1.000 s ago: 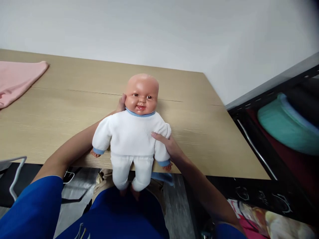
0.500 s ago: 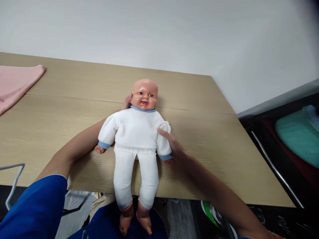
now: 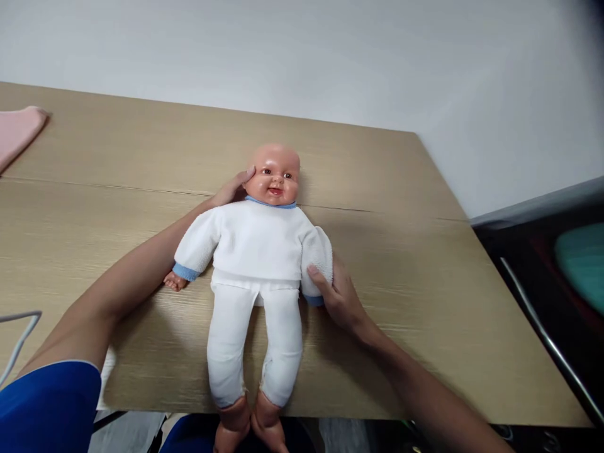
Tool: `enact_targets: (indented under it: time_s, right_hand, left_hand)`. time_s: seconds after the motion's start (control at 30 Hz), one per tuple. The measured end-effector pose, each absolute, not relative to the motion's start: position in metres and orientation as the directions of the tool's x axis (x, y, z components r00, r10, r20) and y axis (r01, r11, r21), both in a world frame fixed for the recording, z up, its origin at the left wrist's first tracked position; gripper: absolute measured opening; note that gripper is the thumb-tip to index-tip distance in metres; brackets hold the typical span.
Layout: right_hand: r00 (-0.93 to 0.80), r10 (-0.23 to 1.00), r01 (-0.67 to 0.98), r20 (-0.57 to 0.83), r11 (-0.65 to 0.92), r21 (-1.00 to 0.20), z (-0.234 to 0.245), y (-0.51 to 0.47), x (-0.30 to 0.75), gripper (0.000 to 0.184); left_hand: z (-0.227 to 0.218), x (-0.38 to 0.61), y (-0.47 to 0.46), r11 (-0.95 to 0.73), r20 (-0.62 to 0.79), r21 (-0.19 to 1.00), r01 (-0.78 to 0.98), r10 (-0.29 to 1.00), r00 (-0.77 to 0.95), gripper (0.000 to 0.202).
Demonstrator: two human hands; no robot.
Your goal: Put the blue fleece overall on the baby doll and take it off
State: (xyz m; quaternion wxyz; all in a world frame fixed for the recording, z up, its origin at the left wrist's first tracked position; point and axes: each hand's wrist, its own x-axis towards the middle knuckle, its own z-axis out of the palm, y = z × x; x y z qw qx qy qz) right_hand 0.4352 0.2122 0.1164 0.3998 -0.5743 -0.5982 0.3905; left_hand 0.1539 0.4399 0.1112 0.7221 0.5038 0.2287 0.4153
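Observation:
A baby doll [image 3: 257, 245] in a white fleece suit with blue trim lies on its back on the wooden table [image 3: 401, 207]. Its feet hang over the near edge. My left hand [image 3: 231, 187] reaches under the doll's head, with fingers against its cheek; most of the hand is hidden behind the head and shoulder. My right hand [image 3: 337, 294] is closed around the doll's left sleeve, near the blue cuff.
A pink cloth [image 3: 16, 131] lies at the table's far left. A white wire hanger [image 3: 19, 340] pokes in at the lower left. Dark shelving with a teal item [image 3: 582, 258] stands to the right. A white wall runs behind the table.
The doll was lowered from sitting upright at the table edge to lying flat further onto the table. My right hand slid from its chest side to its left sleeve.

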Motion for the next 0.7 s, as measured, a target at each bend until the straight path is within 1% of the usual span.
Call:
enact_targets:
  time_s: [0.1,0.2,0.3,0.47,0.7]
  right_hand:
    - [-0.016,0.994,0.5,0.108,0.102,-0.86,0.111,0.21,0.439,0.071]
    - [-0.018,0.992,0.545,0.127,0.116,-0.83,0.108,0.209,0.441,0.064]
    - [-0.006,0.991,0.535,0.137,0.118,-0.837,0.107,0.208,0.439,0.062]
    - [0.026,0.992,0.484,0.127,0.099,-0.87,0.104,0.207,0.438,0.074]
    - [0.028,0.991,0.521,0.133,0.1,-0.848,0.1,0.208,0.442,0.066]
  left_hand:
    - [0.114,0.154,0.437,0.128,0.093,0.925,-0.358,0.836,0.541,0.071]
    - [0.114,0.151,0.44,0.09,0.109,0.929,-0.359,0.86,0.498,0.065]
    - [0.114,0.147,0.447,0.055,0.129,0.928,-0.369,0.88,0.457,0.065]
    - [0.113,0.144,0.452,0.078,0.104,0.928,-0.364,0.885,0.453,0.061]
    - [0.11,0.142,0.455,0.088,0.097,0.923,-0.374,0.889,0.448,0.063]
